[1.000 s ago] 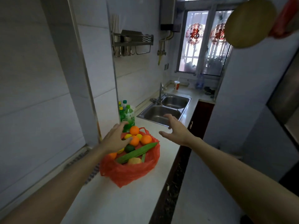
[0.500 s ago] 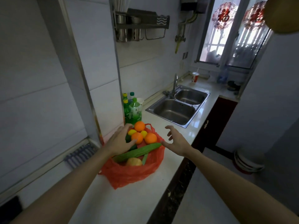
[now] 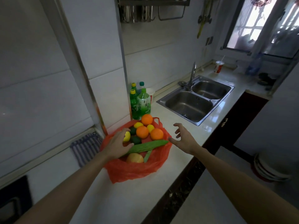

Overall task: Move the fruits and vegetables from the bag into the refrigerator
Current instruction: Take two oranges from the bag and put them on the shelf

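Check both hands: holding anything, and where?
Right hand holds nothing. Left hand curls round the yellow lemon in the bag, from its left side; grip cannot be told.

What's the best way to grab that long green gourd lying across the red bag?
I'd grip the long green gourd around its middle, from above, with the right hand. It lies slanted on top of the other produce in the red bag, midsection exposed; its left end is under the left hand.

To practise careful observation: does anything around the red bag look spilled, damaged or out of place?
Nothing is spilled or damaged. The red bag sits open on the counter with the fruit piled inside; only the long green gourd lies slantwise, its tip reaching the bag's right rim.
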The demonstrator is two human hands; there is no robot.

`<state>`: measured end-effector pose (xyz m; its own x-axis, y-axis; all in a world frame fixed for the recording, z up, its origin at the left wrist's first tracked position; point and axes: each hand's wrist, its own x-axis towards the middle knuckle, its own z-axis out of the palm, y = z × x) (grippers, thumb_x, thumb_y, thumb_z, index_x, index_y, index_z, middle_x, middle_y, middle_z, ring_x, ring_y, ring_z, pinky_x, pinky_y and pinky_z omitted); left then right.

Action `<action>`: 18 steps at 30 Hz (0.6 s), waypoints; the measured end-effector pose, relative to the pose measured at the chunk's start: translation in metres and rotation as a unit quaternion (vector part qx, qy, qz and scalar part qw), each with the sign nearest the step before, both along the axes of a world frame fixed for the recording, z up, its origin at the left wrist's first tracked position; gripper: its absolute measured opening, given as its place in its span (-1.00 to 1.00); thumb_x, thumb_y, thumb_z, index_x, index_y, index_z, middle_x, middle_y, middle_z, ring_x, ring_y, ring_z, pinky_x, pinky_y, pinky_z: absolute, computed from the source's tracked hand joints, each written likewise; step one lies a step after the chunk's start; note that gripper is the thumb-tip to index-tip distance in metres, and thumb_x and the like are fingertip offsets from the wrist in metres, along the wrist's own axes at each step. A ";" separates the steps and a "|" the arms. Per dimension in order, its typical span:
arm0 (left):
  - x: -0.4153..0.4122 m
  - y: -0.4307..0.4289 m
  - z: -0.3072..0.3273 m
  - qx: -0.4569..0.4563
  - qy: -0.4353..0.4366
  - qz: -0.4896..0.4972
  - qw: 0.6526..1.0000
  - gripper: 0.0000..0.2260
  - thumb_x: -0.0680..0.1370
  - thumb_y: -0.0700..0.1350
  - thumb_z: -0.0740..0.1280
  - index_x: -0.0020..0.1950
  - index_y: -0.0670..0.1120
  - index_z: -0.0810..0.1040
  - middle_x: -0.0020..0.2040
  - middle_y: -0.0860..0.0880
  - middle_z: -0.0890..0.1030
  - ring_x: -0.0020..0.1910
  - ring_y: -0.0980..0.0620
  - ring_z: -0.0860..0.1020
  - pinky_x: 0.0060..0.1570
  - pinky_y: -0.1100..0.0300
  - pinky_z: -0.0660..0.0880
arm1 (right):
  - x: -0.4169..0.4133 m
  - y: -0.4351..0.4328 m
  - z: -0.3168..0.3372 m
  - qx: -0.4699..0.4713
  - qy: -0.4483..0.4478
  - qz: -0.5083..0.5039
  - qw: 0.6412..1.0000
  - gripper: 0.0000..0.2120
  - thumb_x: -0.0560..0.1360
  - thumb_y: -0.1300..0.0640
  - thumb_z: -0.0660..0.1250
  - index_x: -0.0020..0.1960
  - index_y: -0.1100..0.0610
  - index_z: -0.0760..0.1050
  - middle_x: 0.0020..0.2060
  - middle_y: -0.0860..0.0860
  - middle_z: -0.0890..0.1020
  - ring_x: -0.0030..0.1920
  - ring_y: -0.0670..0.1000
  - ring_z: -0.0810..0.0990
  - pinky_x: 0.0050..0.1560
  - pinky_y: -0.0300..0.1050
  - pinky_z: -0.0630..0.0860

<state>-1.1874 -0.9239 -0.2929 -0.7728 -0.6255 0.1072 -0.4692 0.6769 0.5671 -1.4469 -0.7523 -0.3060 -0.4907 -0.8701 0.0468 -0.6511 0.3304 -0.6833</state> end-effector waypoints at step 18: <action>-0.039 -0.051 -0.045 0.044 -0.042 -0.006 0.998 -0.48 0.49 0.06 0.39 0.38 0.02 0.27 0.27 -0.07 0.42 0.24 -0.05 0.42 0.14 0.06 0.40 | -0.027 -0.045 -0.040 0.043 -0.042 -0.014 0.998 -0.36 0.46 -0.08 0.42 0.41 0.01 0.19 0.15 0.06 0.48 0.04 -0.01 0.52 -0.12 -0.24 0.49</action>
